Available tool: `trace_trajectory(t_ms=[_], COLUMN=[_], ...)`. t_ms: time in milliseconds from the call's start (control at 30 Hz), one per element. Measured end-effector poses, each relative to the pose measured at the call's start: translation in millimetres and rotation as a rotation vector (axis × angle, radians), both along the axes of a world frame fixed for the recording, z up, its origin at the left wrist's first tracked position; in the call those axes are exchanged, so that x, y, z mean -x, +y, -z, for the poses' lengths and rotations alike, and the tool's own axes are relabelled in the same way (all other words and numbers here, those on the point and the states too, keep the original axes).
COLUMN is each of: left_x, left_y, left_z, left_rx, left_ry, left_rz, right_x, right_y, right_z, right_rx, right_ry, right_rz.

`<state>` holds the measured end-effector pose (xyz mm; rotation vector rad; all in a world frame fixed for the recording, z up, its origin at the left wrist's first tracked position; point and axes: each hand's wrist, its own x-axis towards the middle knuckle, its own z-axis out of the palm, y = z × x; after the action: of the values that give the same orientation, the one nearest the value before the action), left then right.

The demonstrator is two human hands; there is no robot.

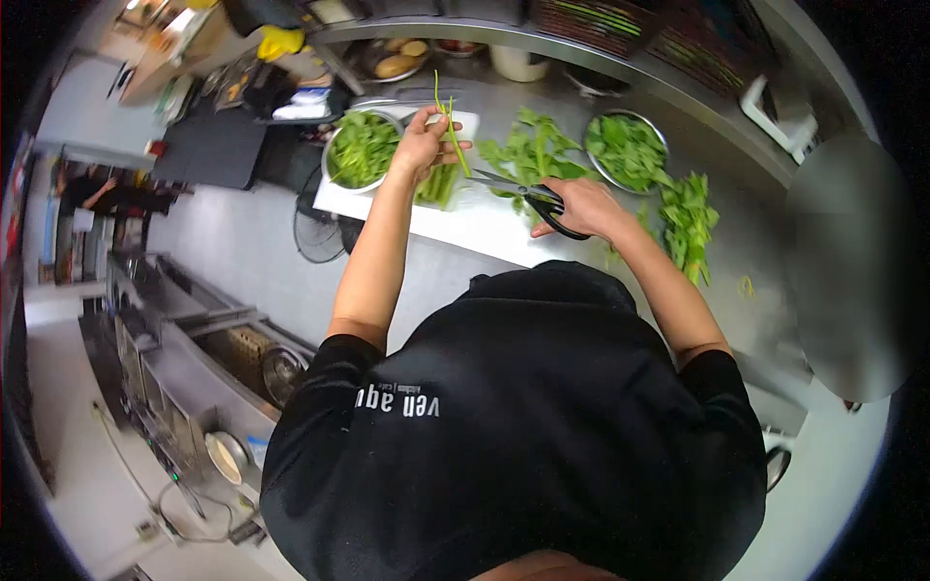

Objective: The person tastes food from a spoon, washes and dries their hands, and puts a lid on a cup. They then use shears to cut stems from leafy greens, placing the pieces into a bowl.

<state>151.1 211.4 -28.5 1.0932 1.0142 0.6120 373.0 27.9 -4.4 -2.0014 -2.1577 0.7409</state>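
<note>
Thin green stems (452,131) are pinched in my left hand (422,145), held up above the white cutting board (387,210). My right hand (581,206) grips black-handled scissors (523,188), their blades parted and pointing left toward the lower end of the stems. Cut stalks (438,184) lie on the board below my left hand. To their left stands a metal bowl (327,165) full of cut greens (363,147). Loose leafy greens (533,150) are spread just beyond the scissors.
A second bowl (666,145) of leaves stands at the right, with a leafy bunch (688,223) beside it on the steel counter (756,232). Shelving (446,31) runs along the back. A strainer (318,228) sits left of the board. Another person (97,194) is far left.
</note>
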Motion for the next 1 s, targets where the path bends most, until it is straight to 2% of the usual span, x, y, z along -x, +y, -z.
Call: trace_trajectory(t_ms=[233,400,467,500,533,600,767,867,1000], left_x=[-122,-187,-206,-218,-225,-242,-276,-282,-275], left_y=[-55,-98,-118,-120,-129,-148,-179,-185,-191], left_z=[24,40,50,72,86,104,138,145,136], left_rx=[0.053,0.088,-0.072,-0.185,-0.184,-0.547,-0.574,-0.597,-0.679], left_ry=[-0.021,-0.063,0.002,0.064,0.062,0.161,0.147,0.175,0.216], left_rz=[0.341,0.476,0.622,0.740,0.748,0.886,0.877,0.857,0.721], right_x=[-63,-93,-105,-109,-113,-119,-132,-140,-148], right_y=[-81,-138,-161,-172,-182,-198,-218,-222,-222], right_z=[8,14,15,16,17,21,37,59,81], right_rx=[0.035,0.051,0.102,0.059,0.015,0.013,0.106,0.097,0.089], right_ry=[0.004,-0.006,-0.015,-0.009,-0.004,-0.029,-0.138,-0.173,-0.197], right_rz=[0.216,0.404,0.456,0.492,0.526,0.553,0.622,0.613,0.583])
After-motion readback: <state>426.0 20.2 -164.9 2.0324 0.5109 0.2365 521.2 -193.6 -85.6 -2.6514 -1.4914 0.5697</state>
